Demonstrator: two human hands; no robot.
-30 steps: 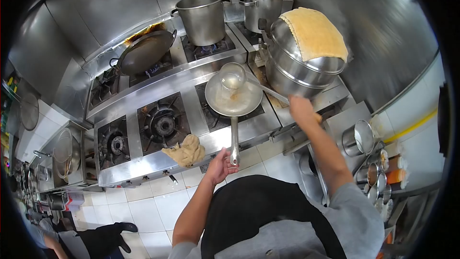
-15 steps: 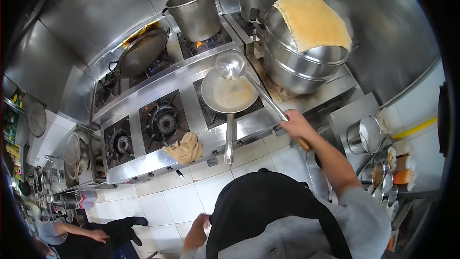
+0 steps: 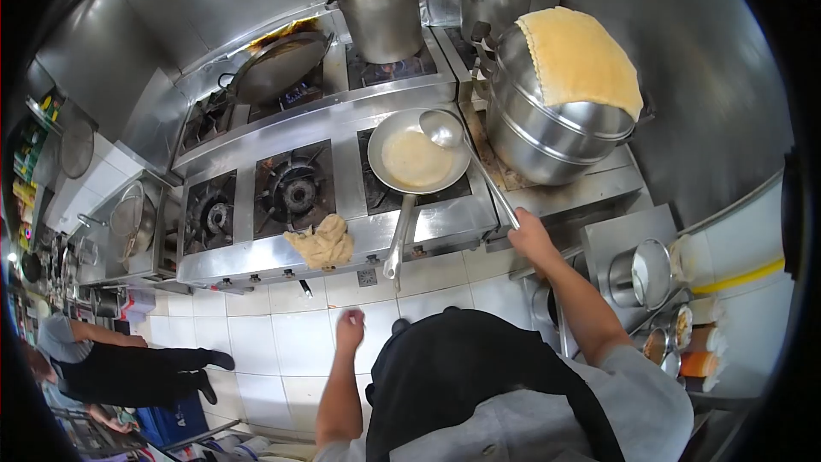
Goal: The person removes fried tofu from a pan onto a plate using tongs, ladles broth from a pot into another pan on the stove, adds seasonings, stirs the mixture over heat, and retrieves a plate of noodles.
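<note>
My right hand (image 3: 532,238) is wrapped round the handle of a long steel ladle (image 3: 442,128). The ladle's bowl rests over the far right side of a frying pan (image 3: 381,173), which sits on the front right burner. Pale, thin liquid (image 3: 416,161) covers the pan's bottom. The pan's handle juts over the stove's front edge. My left hand (image 3: 349,330) hangs above the floor, short of the stove, fingers curled in and nothing visible in them. Left of the pan handle, a crumpled tan cloth (image 3: 321,242) lies on the stove's front edge.
Tall stockpots (image 3: 382,26) and a tilted wok (image 3: 278,68) stand on the back burners. A large steamer (image 3: 534,141) topped by a yellow cloth (image 3: 581,60) is at right. Containers (image 3: 676,325) line the right side. Another person (image 3: 120,368) is at far left.
My left hand has come forward, away from my body. The ladle's bowl has shifted to the pan's right side and lower. More liquid shows in the pan. The view has shifted slightly.
</note>
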